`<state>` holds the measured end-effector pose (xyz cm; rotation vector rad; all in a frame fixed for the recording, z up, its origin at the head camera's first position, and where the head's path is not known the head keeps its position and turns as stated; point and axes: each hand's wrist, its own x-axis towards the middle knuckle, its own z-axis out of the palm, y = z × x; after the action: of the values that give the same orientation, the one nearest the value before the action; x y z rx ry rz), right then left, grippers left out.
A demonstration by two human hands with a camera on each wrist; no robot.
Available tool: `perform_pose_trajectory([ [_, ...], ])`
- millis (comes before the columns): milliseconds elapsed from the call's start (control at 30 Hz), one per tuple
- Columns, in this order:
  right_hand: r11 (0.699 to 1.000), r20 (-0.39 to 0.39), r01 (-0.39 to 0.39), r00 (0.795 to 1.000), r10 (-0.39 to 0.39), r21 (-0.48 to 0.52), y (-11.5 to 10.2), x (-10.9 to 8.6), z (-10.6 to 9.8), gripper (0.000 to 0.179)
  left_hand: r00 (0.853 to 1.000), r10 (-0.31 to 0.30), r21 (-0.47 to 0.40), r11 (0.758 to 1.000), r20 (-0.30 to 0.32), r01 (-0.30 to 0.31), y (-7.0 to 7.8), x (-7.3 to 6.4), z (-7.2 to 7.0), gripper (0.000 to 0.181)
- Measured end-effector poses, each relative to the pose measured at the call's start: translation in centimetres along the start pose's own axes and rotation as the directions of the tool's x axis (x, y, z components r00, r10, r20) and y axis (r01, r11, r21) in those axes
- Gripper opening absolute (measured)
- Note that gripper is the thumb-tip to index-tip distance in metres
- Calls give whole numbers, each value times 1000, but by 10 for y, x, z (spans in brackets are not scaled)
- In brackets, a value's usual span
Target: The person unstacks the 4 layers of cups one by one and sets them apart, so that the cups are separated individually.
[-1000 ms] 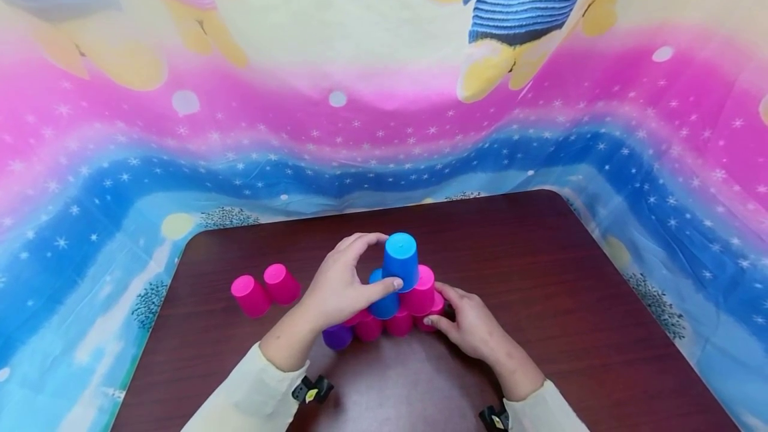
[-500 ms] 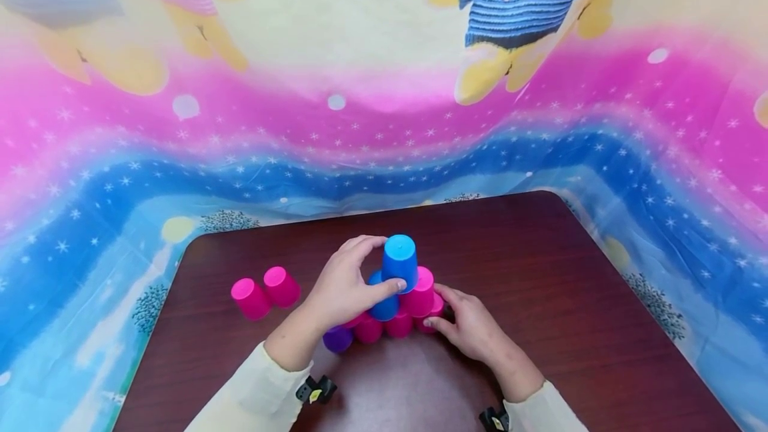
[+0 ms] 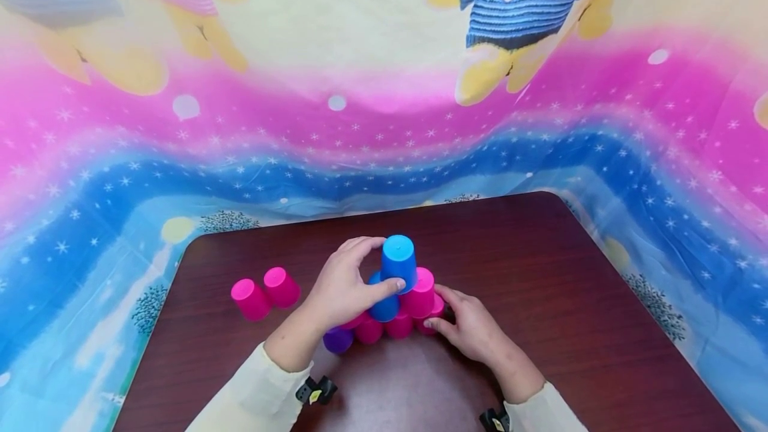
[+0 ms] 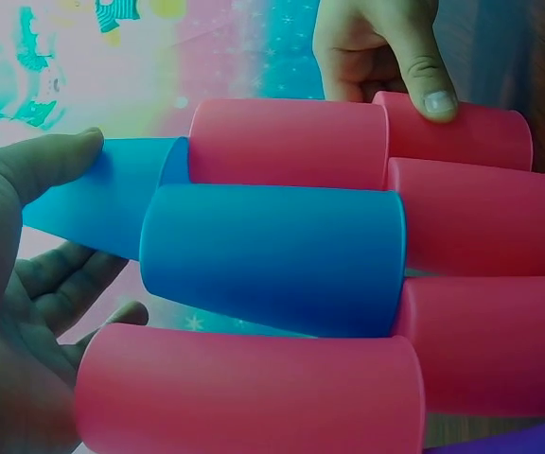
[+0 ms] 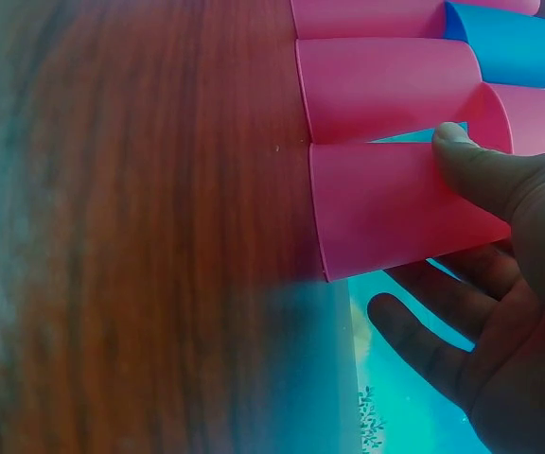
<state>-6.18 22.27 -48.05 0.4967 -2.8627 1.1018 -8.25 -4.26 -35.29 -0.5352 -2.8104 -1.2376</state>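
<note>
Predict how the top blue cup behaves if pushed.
The top blue cup may tip: only narrow ends of the lower blue cup and pink cup lie beneath. Its thin rim suggests a light, flexible shell. Its smooth side could slip from the left hand.

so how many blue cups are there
2: an upper blue cup in the left hand, and a lower blue cup in the row beneath; others could be hidden.

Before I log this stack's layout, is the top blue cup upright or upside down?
Upside down: in the head view, the top blue cup has its closed base facing up.
</note>
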Motion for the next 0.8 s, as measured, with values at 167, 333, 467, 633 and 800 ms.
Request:
perform_pose_trajectory([
  [167, 1000, -7, 14, 1000, -14, -12, 0, 0, 0, 68, 1000, -3, -15, 1000, -19, 2, -2, -1, -3, 76],
  [333, 1000, -8, 7, 1000, -7, -14, 0, 0, 1, 68, 1000, -23, -23, 999, -19, 22, -4, -2, -5, 77],
  [467, 1000, -2, -6, 1000, 6, -7, 0, 0, 2, 68, 999, -39, -31, 999, -22, 39, -5, -3, -6, 78],
  [633, 1000, 12, -31, 999, 31, -1, 0, 0, 2, 70, 998, -50, -36, 998, -24, 49, -6, -4, -9, 79],
  [800, 1000, 0, -16, 1000, 16, -19, 0, 0, 2, 69, 998, -56, -43, 998, -33, 55, -8, -5, -12, 77],
])
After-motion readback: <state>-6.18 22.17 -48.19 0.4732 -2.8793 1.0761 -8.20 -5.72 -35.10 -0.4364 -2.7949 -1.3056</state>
